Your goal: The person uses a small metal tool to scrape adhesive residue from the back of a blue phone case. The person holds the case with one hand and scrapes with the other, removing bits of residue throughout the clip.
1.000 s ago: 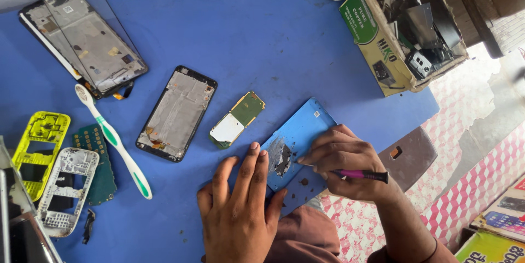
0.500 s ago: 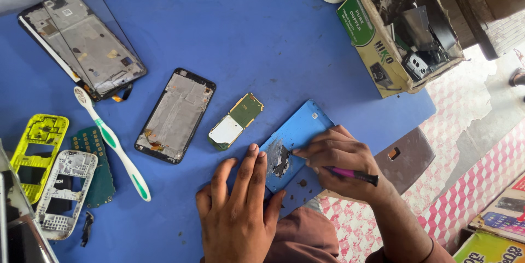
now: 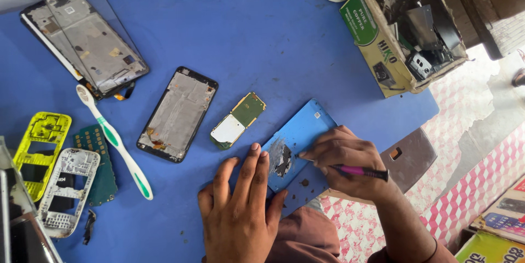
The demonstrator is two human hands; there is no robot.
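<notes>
Fingers of the right hand (image 3: 344, 156) pinch a pink-handled tool (image 3: 358, 171), closed tight on it, with its tip at the scraped grey patch on the blue panel (image 3: 298, 142), lower middle of the frame. Since a second ago the hand has barely shifted and the tool stays on the same patch, so the scraping looks to be going on in one spot rather than moving along. The left hand (image 3: 240, 214) lies flat with fingers spread, holding nothing, its fingertips pressing the panel's near edge to the blue worktop (image 3: 262, 38).

Just left of the panel lies a small green circuit board (image 3: 238, 120), then a black phone frame (image 3: 178, 114). Further left, a white and green toothbrush (image 3: 114, 141) lies aslant, with a yellow housing (image 3: 38, 151), a white housing (image 3: 68, 189) and a green keypad board (image 3: 98, 164) at the lower left. A larger phone frame (image 3: 85, 41) sits at the upper left.

At the upper right stands an open rectangular carton (image 3: 377, 55), green on one face and tan along its long side with dark print, filled with dark phone parts. Colourful printed boxes (image 3: 495, 235), yellow-green and blue, show at the lower right corner, off the worktop.
</notes>
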